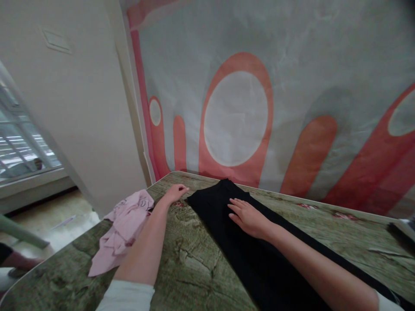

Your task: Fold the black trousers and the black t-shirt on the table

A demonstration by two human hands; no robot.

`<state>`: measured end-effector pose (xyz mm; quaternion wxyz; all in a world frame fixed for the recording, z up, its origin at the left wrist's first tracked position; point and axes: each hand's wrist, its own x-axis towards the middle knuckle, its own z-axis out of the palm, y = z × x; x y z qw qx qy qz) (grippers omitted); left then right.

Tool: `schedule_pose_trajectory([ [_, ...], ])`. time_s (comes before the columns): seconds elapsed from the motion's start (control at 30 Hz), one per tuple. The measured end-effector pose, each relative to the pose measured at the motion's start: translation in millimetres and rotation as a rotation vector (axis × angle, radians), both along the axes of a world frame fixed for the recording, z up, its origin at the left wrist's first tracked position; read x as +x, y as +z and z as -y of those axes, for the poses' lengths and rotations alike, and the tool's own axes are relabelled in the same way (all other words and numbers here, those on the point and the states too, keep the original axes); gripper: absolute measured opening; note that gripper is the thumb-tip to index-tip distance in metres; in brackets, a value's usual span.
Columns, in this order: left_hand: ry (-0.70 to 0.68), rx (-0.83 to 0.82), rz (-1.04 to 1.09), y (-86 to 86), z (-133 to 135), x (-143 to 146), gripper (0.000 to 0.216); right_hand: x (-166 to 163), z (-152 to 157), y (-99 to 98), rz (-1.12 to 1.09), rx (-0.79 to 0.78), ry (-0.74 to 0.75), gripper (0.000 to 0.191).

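Note:
A long black garment [214, 207] lies spread on the table, running from near the wall down to the lower right; whether it is trousers or a top I cannot tell. My right hand [248, 216] rests flat on it, fingers stretched out. Just left of the garment's far corner is my left hand [177, 193], its thumb and fingertips drawn together with no cloth visible between them. A crumpled pink garment [125, 229] with dark line markings lies left of my left forearm, which covers part of its edge.
The table [191, 259] has a wood-patterned top and stands against a wall with a coral and grey mural [236, 116]. A dark object [402, 233] sits at the right edge. At lower left, part of another person [19, 261] shows beyond the table.

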<state>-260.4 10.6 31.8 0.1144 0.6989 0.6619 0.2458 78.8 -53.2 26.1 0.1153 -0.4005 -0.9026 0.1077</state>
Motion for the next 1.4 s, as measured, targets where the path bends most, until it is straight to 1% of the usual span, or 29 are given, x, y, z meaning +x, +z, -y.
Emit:
schedule_pose_trajectory([
  [0.13,-0.110,-0.165,0.146,1.0,12,-2,0.042,-19,24,2.5,0.011,0.000,0.126,0.054],
  [0.27,-0.153,-0.248,0.224,-3.4,15,4,0.047,-33,35,0.2,0.012,-0.018,0.162,0.056],
  [0.37,-0.196,-0.245,0.205,-6.7,12,3,0.048,-37,38,-6.9,0.014,-0.015,0.166,0.058],
  [0.5,-0.219,-0.179,0.135,-10.2,9,2,0.046,-35,42,-14.7,0.002,0.023,0.162,0.059],
  [0.57,-0.192,-0.129,0.046,-12.2,8,4,0.043,-33,43,-15.7,-0.003,0.033,0.160,0.060],
  [0.63,-0.137,-0.087,-0.075,-14.0,5,7,0.038,-32,44,-15.7,-0.007,0.037,0.162,0.060],
  [0.77,-0.052,-0.077,-0.241,-13.5,-1,15,0.030,-29,45,-15.1,-0.006,0.042,0.160,0.060],
  [0.87,0.004,-0.092,-0.333,-7.1,-2,21,0.025,-28,47,-14.4,-0.002,0.037,0.147,0.061],
  [0.97,0.052,-0.113,-0.410,2.9,1,26,0.020,-28,48,-13.7,-0.006,0.034,0.139,0.060],
  [1.03,0.062,-0.116,-0.450,9.8,3,33,0.016,-28,49,-13.3,-0.006,0.032,0.138,0.061],
  [1.1,0.039,-0.090,-0.473,15.1,8,45,0.013,-27,50,-12.7,-0.004,0.031,0.140,0.061],
  [1.17,-0.019,-0.049,-0.477,17.2,14,65,0.017,-27,51,-11.7,0.000,0.025,0.141,0.061],
  [1.23,-0.148,-0.023,-0.461,14.9,23,93,0.020,-25,53,-10.1,0.007,0.014,0.139,0.061],
  [1.27,-0.244,-0.022,-0.444,12.0,28,109,0.021,-24,54,-9.2,0.011,0.008,0.137,0.061],
  [1.33,-0.512,-0.019,-0.377,4.1,38,138,0.028,-21,59,-7.7,0.017,-0.002,0.133,0.061],
  [1.4,-0.677,-0.047,-0.334,-5.0,45,159,0.036,-18,66,-7.3,0.023,-0.014,0.123,0.063],
])
